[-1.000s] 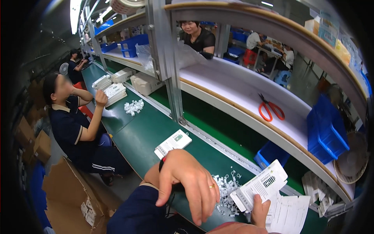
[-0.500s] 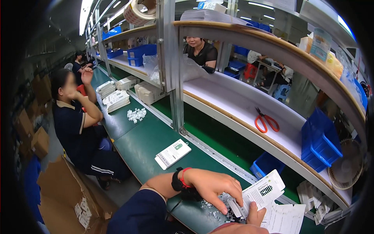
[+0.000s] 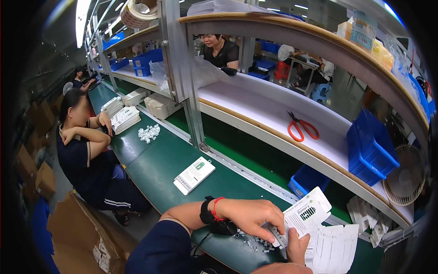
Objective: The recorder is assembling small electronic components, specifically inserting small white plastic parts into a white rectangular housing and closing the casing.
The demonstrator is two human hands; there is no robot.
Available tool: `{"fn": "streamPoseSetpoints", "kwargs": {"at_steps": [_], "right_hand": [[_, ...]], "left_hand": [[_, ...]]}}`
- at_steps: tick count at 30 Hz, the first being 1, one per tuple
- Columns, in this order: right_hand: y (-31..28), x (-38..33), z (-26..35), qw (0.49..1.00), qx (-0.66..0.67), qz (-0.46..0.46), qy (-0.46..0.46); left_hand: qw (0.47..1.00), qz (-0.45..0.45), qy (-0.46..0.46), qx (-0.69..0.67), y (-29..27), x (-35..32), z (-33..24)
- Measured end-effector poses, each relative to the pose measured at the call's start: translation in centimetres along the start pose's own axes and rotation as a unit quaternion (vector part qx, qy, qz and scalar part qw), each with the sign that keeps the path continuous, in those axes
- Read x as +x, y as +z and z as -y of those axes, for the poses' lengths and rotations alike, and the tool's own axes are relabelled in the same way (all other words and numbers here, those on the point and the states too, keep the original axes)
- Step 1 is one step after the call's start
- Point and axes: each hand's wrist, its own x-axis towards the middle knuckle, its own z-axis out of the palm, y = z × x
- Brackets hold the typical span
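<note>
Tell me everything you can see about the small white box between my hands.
The small white box is a flat cardboard carton with green and dark print and a hang tab at its upper end. It tilts upward over the green belt. The left hand grips its lower end; the right hand touches it from below.

Matt dark-green rubbery belt surface (image 3: 155, 169). Flat white printed cardboard box (image 3: 305, 214), smooth. Small clear glossy plastic pieces (image 3: 253, 242). Red-handled steel scissors (image 3: 301, 127), shiny blades. Glossy blue plastic bin (image 3: 369, 148).
</note>
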Motion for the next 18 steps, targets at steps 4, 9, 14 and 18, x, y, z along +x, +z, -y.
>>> {"fn": "streamPoseSetpoints", "kwargs": {"at_steps": [4, 9, 14, 18], "right_hand": [[0.4, 0.0, 0.8, 1.000, 0.024, -0.001, -0.003], [0.2, 0.2, 0.8, 0.999, 0.028, -0.007, -0.018], [0.4, 0.3, 0.5, 0.998, 0.042, -0.030, -0.034], [0.5, -0.5, 0.9, 0.998, 0.042, 0.028, -0.022]], "left_hand": [[1.000, -0.023, 0.008, 0.016, -0.5, -0.3, -0.2], [0.950, -0.176, -0.073, 0.246, -3.2, -2.9, 0.2], [0.721, -0.284, -0.449, 0.445, -4.3, -13.6, 5.5], [0.636, -0.223, -0.609, 0.418, -2.8, -19.1, 7.3]]}}
